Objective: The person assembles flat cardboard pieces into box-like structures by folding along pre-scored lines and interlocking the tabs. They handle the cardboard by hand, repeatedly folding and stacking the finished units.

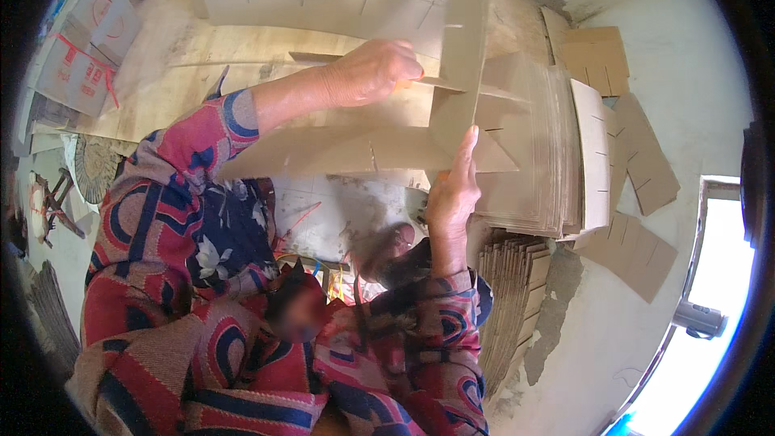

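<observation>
My left hand is closed on the end of a narrow cardboard strip, seen nearly edge-on. That strip crosses a tall slotted cardboard strip, which stands up in front of me. Lower down, my right hand grips the bottom of the assembly, its index finger stretched up along the board. A long slotted cardboard strip reaches leftward from the same spot, so the pieces form a partly interlocked cardboard divider. My palm hides exactly where the right fingers meet the strips.
Beside my right hand stands a thick stack of cardboard sheets. More slotted strips lie in a row along the far side of the wooden table. Loose slotted pieces rest against the right wall. A printed carton sits far left.
</observation>
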Demonstrator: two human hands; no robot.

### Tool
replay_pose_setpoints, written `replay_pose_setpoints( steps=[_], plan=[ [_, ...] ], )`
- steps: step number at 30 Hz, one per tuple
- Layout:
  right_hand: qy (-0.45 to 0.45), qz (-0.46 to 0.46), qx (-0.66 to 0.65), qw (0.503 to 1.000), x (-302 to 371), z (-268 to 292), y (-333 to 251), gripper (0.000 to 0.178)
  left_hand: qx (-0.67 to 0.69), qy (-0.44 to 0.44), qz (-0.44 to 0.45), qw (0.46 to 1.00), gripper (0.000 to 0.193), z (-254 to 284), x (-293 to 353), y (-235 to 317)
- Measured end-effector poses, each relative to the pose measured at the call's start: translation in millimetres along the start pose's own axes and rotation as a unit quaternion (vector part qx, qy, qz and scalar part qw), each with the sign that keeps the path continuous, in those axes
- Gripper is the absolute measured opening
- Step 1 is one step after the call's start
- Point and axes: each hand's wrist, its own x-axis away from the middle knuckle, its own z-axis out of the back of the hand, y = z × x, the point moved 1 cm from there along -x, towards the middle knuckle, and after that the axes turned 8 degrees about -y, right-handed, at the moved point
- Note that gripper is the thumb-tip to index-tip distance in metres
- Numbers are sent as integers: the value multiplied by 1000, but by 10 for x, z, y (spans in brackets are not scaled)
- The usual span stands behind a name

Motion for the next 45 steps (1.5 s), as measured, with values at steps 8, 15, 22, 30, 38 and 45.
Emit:
replay_pose_setpoints(
  steps=[8,15,22,30,38,45],
  plan=[
    [-30,-45,-49,997,-60,101,3,61,160,-174,230,944,36,617,-436,-129],
    [-39,-33,-42,998,-56,73,61,63,-320,-86,249,910,47,338,-546,-1255],
    [25,43,14,999,-96,30,108,77,-349,-82,221,907,34,90,-414,-1540],
    [-20,13,-39,999,-96,90,7,62,-260,-36,184,947,9,216,-364,-1220],
    [-1,21,-35,999,-73,92,-35,60,-214,-6,110,971,5,169,-325,-1037],
    [-37,-1,-18,999,-61,80,-42,74,-180,14,56,982,8,192,-333,-835]
  ],
)
